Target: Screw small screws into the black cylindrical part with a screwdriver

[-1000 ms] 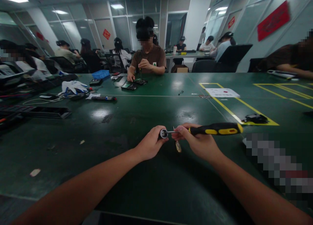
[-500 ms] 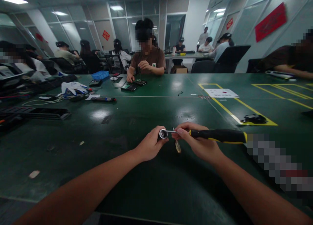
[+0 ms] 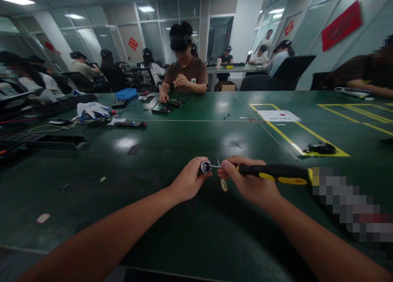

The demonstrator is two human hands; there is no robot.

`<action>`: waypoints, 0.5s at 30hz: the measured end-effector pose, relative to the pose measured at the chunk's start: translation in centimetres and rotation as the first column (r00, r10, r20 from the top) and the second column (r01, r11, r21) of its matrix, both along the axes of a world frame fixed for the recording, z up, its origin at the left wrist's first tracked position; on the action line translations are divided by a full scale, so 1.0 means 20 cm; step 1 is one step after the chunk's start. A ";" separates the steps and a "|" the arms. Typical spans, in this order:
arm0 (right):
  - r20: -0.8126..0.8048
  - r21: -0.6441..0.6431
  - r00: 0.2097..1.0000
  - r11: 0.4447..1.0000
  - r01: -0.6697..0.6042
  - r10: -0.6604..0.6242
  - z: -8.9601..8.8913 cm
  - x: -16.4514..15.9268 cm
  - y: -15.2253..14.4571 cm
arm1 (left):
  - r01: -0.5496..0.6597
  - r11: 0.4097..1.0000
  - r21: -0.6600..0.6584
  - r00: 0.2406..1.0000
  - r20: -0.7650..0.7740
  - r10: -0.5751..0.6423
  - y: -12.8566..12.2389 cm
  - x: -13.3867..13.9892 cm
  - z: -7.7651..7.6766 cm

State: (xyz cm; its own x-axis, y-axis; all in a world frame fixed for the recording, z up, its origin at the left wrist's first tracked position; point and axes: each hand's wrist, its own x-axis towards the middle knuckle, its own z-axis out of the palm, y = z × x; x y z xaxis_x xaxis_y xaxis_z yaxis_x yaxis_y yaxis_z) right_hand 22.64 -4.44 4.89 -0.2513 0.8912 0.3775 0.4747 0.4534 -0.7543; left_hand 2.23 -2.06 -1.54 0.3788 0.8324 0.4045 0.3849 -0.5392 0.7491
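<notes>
My left hand (image 3: 190, 180) is closed around a short dark cylinder with a silver rim (image 3: 205, 167). Its round end faces me, and some inner parts show inside. My right hand (image 3: 247, 177) pinches the shaft of a black and yellow screwdriver (image 3: 282, 174), whose handle points right. The tip of its shaft meets the open end of the cylinder; how deep it sits I cannot tell. Between my hands, close to my right fingers, is a small screwdriver with a clear amber handle (image 3: 224, 185). Its upper part is partly hidden by the fingers.
The green table (image 3: 166, 241) spreads around me. A blurred object (image 3: 353, 204) lies at the right. Black parts (image 3: 319, 148) sit in a yellow-taped area near a paper sheet (image 3: 278, 116). Left are gloves (image 3: 92, 111) and a pen-like tool (image 3: 130, 125). A co-worker (image 3: 186, 73) sits opposite.
The black and yellow screwdriver has turned about its axis, so yellow grip patches now face me. Both hands stay in nearly the same place. A standing person in the background has shifted right.
</notes>
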 end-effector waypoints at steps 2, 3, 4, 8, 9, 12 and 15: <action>-0.041 -0.024 0.999 0.999 0.021 -0.022 0.00 -0.01 -0.01 | 0.005 1.000 0.010 1.000 -0.010 -0.005 0.00 0.00 0.00; -0.058 -0.036 0.998 0.999 0.027 -0.029 -0.01 -0.02 -0.01 | 0.008 1.000 0.013 1.000 -0.013 -0.007 0.00 0.00 0.00; -0.071 -0.050 0.997 0.998 0.029 -0.033 -0.01 -0.02 -0.01 | 0.011 1.000 0.015 1.000 -0.017 -0.011 0.00 0.00 0.01; -0.209 -0.157 0.974 0.986 0.048 -0.081 -0.02 -0.04 -0.01 | 0.017 0.999 0.027 0.999 -0.031 -0.017 -0.01 0.00 0.02; -0.263 -0.201 0.959 0.978 0.053 -0.106 -0.02 -0.05 0.00 | 0.017 0.999 0.028 0.999 -0.036 -0.016 -0.01 0.00 0.02; -0.379 -0.333 0.913 0.943 0.019 -0.152 -0.03 -0.05 0.02 | 0.013 1.000 0.022 0.999 -0.049 -0.012 0.00 0.01 0.02; -0.444 -0.398 0.885 0.915 -0.057 -0.138 -0.03 -0.04 0.04 | 0.019 1.000 0.003 0.998 -0.055 -0.019 0.00 0.01 0.03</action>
State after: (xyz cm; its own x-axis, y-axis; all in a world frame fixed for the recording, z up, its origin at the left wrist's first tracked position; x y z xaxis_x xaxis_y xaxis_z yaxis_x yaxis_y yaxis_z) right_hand 21.93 -3.60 4.30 -0.0994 0.9933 0.0595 0.0462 0.0643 -0.9969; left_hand 2.41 -2.13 -1.03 0.4161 0.8236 0.3855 0.4153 -0.5493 0.7252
